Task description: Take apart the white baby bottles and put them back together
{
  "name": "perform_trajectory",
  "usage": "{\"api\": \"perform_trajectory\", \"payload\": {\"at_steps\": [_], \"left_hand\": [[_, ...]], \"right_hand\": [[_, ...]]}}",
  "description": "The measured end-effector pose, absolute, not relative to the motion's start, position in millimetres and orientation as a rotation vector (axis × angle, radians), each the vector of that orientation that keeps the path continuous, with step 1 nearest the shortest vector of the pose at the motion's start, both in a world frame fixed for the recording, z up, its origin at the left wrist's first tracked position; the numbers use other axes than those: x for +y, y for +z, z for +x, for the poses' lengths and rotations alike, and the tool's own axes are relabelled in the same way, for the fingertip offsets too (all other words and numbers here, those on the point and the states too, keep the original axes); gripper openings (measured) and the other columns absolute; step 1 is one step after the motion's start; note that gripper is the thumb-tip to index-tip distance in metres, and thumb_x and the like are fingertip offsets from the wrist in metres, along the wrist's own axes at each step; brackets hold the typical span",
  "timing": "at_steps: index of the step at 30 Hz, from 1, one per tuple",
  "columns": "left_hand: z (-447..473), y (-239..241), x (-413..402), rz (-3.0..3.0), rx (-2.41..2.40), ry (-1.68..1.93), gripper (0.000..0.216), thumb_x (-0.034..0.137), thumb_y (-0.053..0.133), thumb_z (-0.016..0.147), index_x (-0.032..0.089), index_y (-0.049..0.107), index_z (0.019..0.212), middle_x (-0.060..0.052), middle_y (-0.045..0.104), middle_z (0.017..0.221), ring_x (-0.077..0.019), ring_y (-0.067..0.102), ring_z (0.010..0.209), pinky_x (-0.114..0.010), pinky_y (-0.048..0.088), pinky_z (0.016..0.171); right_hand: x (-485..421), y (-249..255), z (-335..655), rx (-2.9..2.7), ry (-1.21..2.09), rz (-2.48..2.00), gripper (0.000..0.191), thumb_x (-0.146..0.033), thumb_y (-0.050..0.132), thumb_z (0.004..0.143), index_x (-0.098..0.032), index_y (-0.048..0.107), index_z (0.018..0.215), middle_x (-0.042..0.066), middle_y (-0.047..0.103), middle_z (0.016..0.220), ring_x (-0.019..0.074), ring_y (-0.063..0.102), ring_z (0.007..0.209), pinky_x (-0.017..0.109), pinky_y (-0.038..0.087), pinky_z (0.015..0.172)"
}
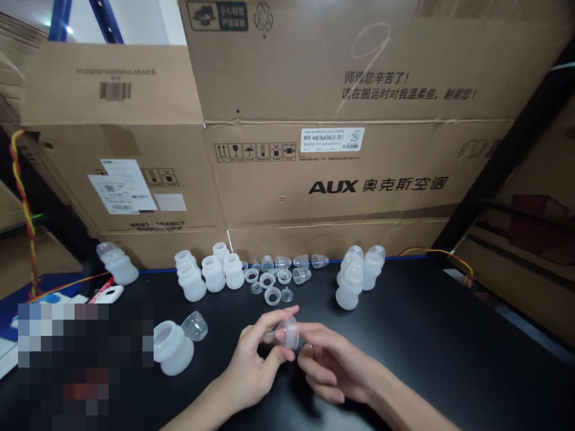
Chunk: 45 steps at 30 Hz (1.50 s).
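Observation:
A clear baby bottle nipple in a screw ring (288, 333) is held above the black table. My left hand (258, 353) pinches the ring between thumb and fingers, with the nipple tip pointing left. Closed against the other side is my right hand (335, 362), its index finger at the ring's open back and its other fingers curled below. An open white bottle (174, 353) stands left of my hands, and a clear cap (194, 326) lies beside it. Beyond my hands lie several loose rings (272, 296), nipples (286, 294) and clear caps (302, 275).
Several open bottles (192, 282) stand at the back left. Capped bottles (349, 287) stand at the back right, and another capped bottle (117, 264) at far left. A large cardboard box (269, 203) walls off the table's back. A blurred patch hides the lower left.

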<state>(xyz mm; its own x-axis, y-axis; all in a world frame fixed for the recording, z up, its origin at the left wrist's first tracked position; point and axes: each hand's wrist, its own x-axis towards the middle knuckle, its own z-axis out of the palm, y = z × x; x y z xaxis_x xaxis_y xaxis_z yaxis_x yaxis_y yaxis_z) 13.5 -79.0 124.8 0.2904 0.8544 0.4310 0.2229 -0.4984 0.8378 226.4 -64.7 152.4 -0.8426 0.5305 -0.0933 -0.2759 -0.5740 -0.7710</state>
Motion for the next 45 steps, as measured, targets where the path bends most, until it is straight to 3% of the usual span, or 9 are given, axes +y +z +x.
{"api": "perform_trajectory", "payload": {"at_steps": [4, 11, 18, 22, 26, 33, 37, 41, 45], "left_hand": [[20, 127, -84, 1.719, 0.851, 1.236, 0.037, 0.031, 0.07, 0.093, 0.031, 0.063, 0.13, -0.008, 0.07, 0.139, -0.0211, 0.08, 0.088, -0.031, 0.067, 0.081], [24, 134, -91, 1.684, 0.851, 1.178, 0.035, 0.036, 0.074, 0.089, 0.026, 0.071, 0.123, -0.011, 0.075, 0.129, -0.0288, 0.079, 0.101, -0.032, 0.068, 0.076], [16, 139, -69, 1.899, 0.901, 1.131, 0.041, 0.03, 0.077, 0.087, 0.026, 0.071, 0.128, -0.009, 0.077, 0.125, -0.0249, 0.078, 0.104, -0.036, 0.064, 0.094], [-2, 134, -50, 2.212, 1.157, 1.154, 0.059, 0.034, 0.077, 0.087, 0.031, 0.06, 0.143, -0.012, 0.055, 0.154, -0.031, 0.06, 0.135, -0.05, 0.053, 0.112], [-20, 138, -35, 2.483, 1.578, 1.316, 0.061, 0.041, 0.074, 0.087, 0.027, 0.056, 0.144, -0.015, 0.055, 0.153, -0.037, 0.052, 0.14, -0.063, 0.037, 0.119], [-36, 147, -16, 2.594, 2.128, 1.396, 0.058, 0.035, 0.065, 0.091, 0.016, 0.054, 0.146, -0.022, 0.036, 0.165, -0.0424, 0.033, 0.153, -0.067, 0.004, 0.126], [-45, 145, -15, 2.632, 2.255, 1.287, 0.036, 0.029, 0.06, 0.093, 0.015, 0.066, 0.126, -0.024, 0.053, 0.154, -0.0459, 0.04, 0.148, -0.072, 0.011, 0.122], [-42, 149, -24, 2.797, 1.988, 1.354, 0.007, 0.019, 0.06, 0.094, 0.02, 0.066, 0.093, -0.01, 0.079, 0.111, -0.0335, 0.07, 0.114, -0.061, 0.022, 0.123], [-24, 159, -41, 2.724, 1.616, 1.617, 0.017, 0.019, 0.07, 0.088, 0.021, 0.061, 0.103, -0.005, 0.078, 0.102, -0.0235, 0.074, 0.096, -0.045, 0.042, 0.111]], "right_hand": [[-65, 152, 224, -1.147, 2.437, -0.337, 0.046, -0.049, 0.073, 0.087, -0.012, 0.065, 0.114, -0.006, 0.054, 0.049, 0.0061, 0.04, 0.028, 0.014, 0.036, 0.033], [-63, 147, 228, -1.242, 2.5, -0.326, 0.044, -0.048, 0.077, 0.082, -0.011, 0.064, 0.099, 0.002, 0.066, 0.06, 0.0089, 0.049, 0.031, 0.015, 0.038, 0.031], [-61, 143, 217, -1.307, 2.044, -0.69, 0.052, -0.06, 0.071, 0.09, -0.008, 0.071, 0.093, 0.001, 0.061, 0.061, 0.0048, 0.051, 0.041, 0.011, 0.039, 0.04], [-58, 140, 208, -1.251, 1.865, -0.885, 0.058, -0.066, 0.07, 0.089, -0.009, 0.074, 0.1, 0.004, 0.065, 0.075, 0.0092, 0.061, 0.054, 0.014, 0.045, 0.044], [-50, 134, 211, -1.209, 1.782, -0.934, 0.053, -0.063, 0.075, 0.086, -0.013, 0.075, 0.105, 0.011, 0.066, 0.113, 0.0152, 0.069, 0.079, 0.018, 0.052, 0.052], [-41, 127, 215, -1.136, 1.593, -0.934, 0.073, -0.062, 0.088, 0.072, -0.025, 0.05, 0.121, 0.0, 0.062, 0.098, 0.0181, 0.07, 0.073, 0.026, 0.056, 0.054], [-43, 127, 211, -1.128, 1.574, -0.979, 0.087, -0.068, 0.081, 0.078, -0.03, 0.039, 0.144, 0.004, 0.061, 0.109, 0.0175, 0.07, 0.076, 0.029, 0.058, 0.058], [-40, 123, 209, -1.131, 1.548, -0.995, 0.079, -0.075, 0.076, 0.078, -0.022, 0.045, 0.127, 0.008, 0.066, 0.106, 0.0164, 0.067, 0.074, 0.027, 0.056, 0.057], [-37, 119, 212, -1.121, 1.539, -0.909, 0.067, -0.062, 0.086, 0.075, -0.023, 0.043, 0.11, 0.009, 0.068, 0.117, 0.0157, 0.067, 0.078, 0.026, 0.055, 0.06]]}}
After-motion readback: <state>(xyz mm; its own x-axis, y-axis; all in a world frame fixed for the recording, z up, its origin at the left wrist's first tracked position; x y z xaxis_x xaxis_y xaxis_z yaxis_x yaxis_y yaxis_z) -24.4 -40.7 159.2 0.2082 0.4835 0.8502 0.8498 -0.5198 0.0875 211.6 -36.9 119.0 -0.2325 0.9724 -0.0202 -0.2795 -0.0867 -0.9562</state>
